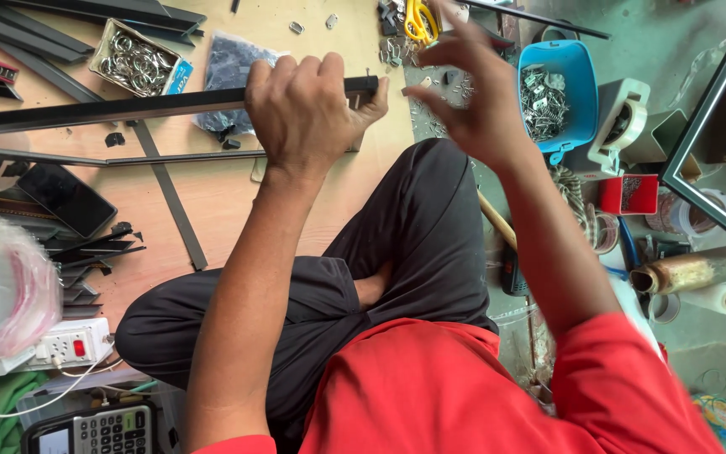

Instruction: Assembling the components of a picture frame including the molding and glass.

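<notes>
Assembly looks early: our left hand is clamped around the black metal bar lying across the wooden board, our right hand hovers blurred, fingers spread and empty, near loose clips, bar end bare.

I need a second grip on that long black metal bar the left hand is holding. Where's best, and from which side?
Grip the black metal bar on its bare span left of the left hand, coming down from above: it lies flat and narrow across the wooden board, its top face open there, so fingers can wrap over it.
</notes>
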